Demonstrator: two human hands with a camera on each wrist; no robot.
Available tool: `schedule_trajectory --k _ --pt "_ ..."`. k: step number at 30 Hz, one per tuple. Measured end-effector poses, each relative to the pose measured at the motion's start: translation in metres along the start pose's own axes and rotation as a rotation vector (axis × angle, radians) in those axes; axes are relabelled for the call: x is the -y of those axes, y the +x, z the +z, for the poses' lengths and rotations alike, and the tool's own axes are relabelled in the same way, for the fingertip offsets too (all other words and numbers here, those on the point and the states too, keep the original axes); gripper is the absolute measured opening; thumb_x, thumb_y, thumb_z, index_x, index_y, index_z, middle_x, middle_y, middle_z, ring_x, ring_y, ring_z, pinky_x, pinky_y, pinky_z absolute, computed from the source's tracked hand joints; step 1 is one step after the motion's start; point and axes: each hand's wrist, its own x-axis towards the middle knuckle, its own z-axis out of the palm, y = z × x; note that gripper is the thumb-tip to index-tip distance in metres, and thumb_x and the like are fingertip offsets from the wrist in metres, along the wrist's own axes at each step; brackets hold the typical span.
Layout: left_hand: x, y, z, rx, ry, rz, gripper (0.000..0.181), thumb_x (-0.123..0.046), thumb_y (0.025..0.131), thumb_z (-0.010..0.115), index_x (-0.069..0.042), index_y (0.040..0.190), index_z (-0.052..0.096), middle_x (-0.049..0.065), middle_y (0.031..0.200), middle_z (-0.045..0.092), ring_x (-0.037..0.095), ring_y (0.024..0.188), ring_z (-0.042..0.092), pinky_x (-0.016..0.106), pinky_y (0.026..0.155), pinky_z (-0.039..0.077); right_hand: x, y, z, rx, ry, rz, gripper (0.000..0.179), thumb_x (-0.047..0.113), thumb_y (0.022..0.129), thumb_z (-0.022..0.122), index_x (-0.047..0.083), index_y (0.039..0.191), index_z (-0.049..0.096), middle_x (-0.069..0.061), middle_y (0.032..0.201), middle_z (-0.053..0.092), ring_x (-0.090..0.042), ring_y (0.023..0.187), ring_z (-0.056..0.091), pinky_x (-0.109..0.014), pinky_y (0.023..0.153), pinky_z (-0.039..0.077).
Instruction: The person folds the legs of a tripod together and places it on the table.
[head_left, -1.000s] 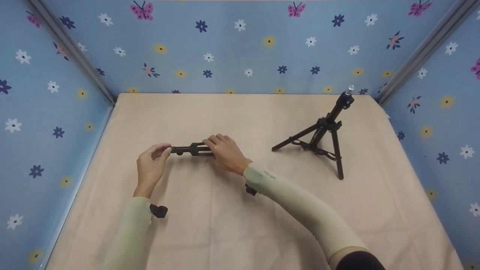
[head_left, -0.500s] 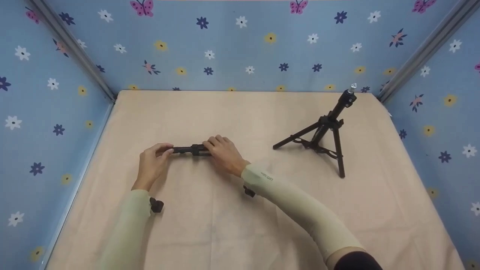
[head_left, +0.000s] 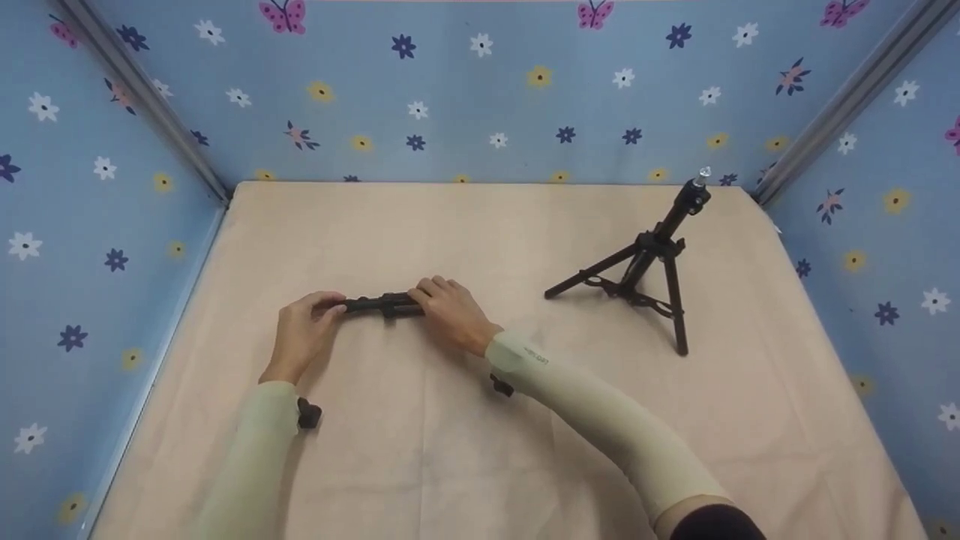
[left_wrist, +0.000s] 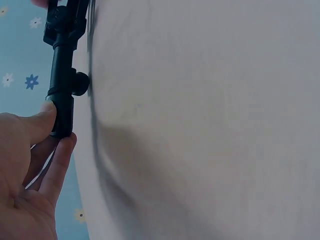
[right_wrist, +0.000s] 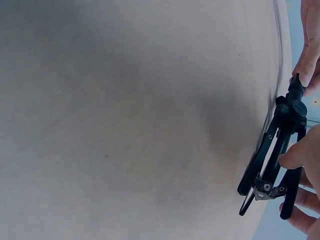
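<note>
A small black tripod (head_left: pixel 390 303) is held lengthwise between the two hands, low over the cloth. My left hand (head_left: pixel 298 330) pinches the tip of its centre column with thumb and fingers. In the left wrist view, a round knob (left_wrist: pixel 80 83) juts from the column just beyond the left thumb (left_wrist: pixel 42 121). My right hand (head_left: pixel 454 316) grips the leg end and covers much of it in the head view. In the right wrist view, the legs (right_wrist: pixel 260 160) lie nearly folded along the column, with the right thumb (right_wrist: pixel 295 154) pressing on them.
A second black tripod (head_left: pixel 656 244) stands at the right with its legs spread and a shiny metal stud (head_left: pixel 702 177) on top. Beige cloth (head_left: pixel 480 465) covers the table. Blue flowered panels (head_left: pixel 480 82) enclose the back and sides.
The held tripod has turned about its length, so its knob and legs show differently. Its legs look closer together. Both hands keep their grip, nearly in place. The standing tripod stays put.
</note>
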Motion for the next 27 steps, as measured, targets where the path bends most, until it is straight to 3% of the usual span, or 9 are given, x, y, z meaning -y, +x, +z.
schedule_trajectory --k 4,10,15,21,27 --pt "-0.002 0.001 0.000 0.008 0.018 0.014 0.024 -0.009 0.104 0.072 -0.002 0.126 0.075 0.016 0.128 0.075 0.037 0.128 0.067 0.052 0.117 0.048 -0.001 -0.002 -0.001 -0.013 0.022 0.008 0.036 0.006 0.108 0.064 0.010 0.144 0.063 -0.005 0.131 0.067 -0.021 0.120 0.065 -0.032 0.100 0.058" --pt "-0.003 -0.004 0.002 0.025 0.038 -0.023 0.027 -0.007 0.105 0.069 -0.006 0.132 0.071 0.014 0.138 0.069 0.036 0.129 0.066 0.052 0.117 0.048 -0.004 -0.015 -0.012 -0.037 0.269 0.084 0.053 0.012 0.106 0.069 0.007 0.156 0.052 -0.010 0.144 0.063 -0.026 0.137 0.058 -0.038 0.117 0.049" --pt "-0.012 -0.009 0.006 -0.036 0.072 0.018 0.033 -0.004 0.104 0.070 -0.004 0.137 0.066 0.018 0.157 0.051 0.044 0.140 0.054 0.057 0.117 0.047 -0.014 -0.039 -0.030 -0.143 0.454 0.175 0.051 0.017 0.103 0.073 0.008 0.151 0.057 -0.010 0.142 0.064 -0.026 0.134 0.059 -0.038 0.114 0.052" --pt "-0.047 -0.009 0.022 -0.125 -0.028 0.080 0.035 -0.007 0.103 0.072 -0.004 0.138 0.066 0.018 0.157 0.050 0.040 0.149 0.044 0.055 0.124 0.039 -0.035 -0.077 -0.048 -0.271 0.560 0.244 0.044 0.016 0.102 0.074 0.008 0.144 0.062 -0.010 0.134 0.067 -0.027 0.126 0.063 -0.039 0.105 0.057" --pt "-0.096 -0.009 0.053 -0.091 -0.140 0.170 0.034 -0.010 0.104 0.072 -0.004 0.137 0.068 0.014 0.151 0.058 0.033 0.145 0.050 0.052 0.124 0.039 -0.054 -0.114 -0.060 -0.335 0.663 0.344 0.039 0.014 0.102 0.075 0.007 0.139 0.066 -0.010 0.126 0.070 -0.029 0.116 0.067 -0.041 0.100 0.059"
